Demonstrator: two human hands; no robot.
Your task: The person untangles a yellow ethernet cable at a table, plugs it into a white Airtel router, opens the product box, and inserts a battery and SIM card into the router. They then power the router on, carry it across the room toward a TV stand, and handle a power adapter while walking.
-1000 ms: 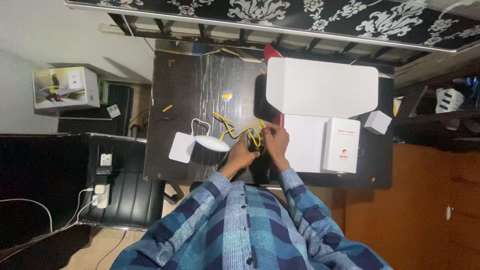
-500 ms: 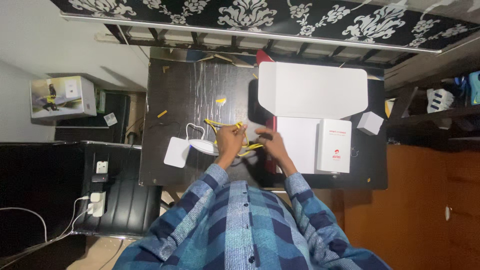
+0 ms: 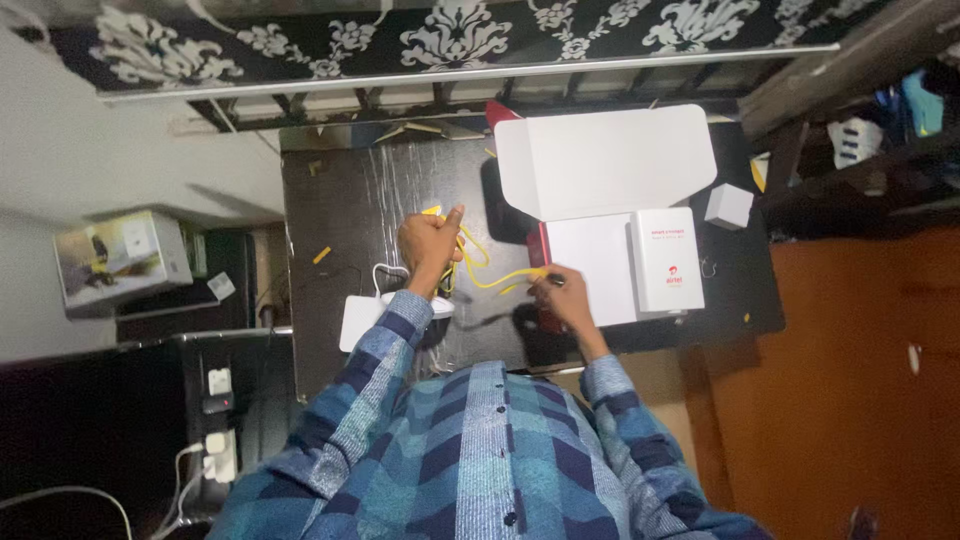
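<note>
A thin yellow cable (image 3: 487, 270) is stretched between both my hands above a dark table (image 3: 340, 210). My left hand (image 3: 430, 243) is fisted around its coiled part, thumb up, over the middle of the table. My right hand (image 3: 562, 292) pinches the cable's other end close to the open white box (image 3: 600, 170). A white round device (image 3: 428, 305) with a white cord (image 3: 393, 272) and a white square adapter (image 3: 357, 322) lie under my left sleeve.
Inside the open box stands a white rectangular unit (image 3: 666, 262). A small white cube (image 3: 728, 206) rests right of the box. Yellow twist ties (image 3: 321, 255) lie on the table. A picture box (image 3: 118, 262) and wall sockets (image 3: 218, 420) are on the left.
My hands have moved apart: the left rose up and away with the coiled cable, the right shifted right toward the box, drawing the yellow cable out longer. The view tilted.
</note>
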